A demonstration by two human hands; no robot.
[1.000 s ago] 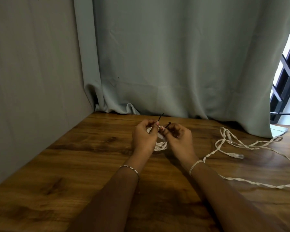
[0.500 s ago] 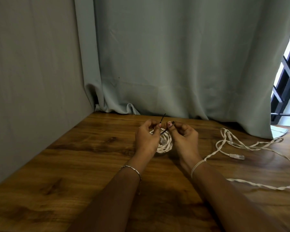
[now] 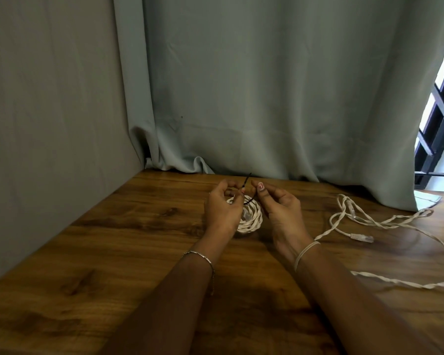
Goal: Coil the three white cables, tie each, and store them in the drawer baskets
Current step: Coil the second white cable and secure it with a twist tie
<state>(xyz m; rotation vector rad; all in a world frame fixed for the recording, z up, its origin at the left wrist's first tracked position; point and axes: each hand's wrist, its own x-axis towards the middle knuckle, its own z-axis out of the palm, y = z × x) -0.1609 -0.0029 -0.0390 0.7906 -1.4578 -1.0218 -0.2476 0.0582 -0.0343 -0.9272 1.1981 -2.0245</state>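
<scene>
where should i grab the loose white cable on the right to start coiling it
Pinch the loose cable just behind its clear plug, coming from above with the right hand. That end lies free and flat on the table, clear of the tangled loops further back.

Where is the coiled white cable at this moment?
In the head view the coiled white cable lies on the wooden table at centre, between the left hand, which pinches a black tie, and the right hand.

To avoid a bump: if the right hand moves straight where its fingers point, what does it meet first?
Probably the black tie that the left hand pinches above the coiled cable; depth is unclear.
</scene>
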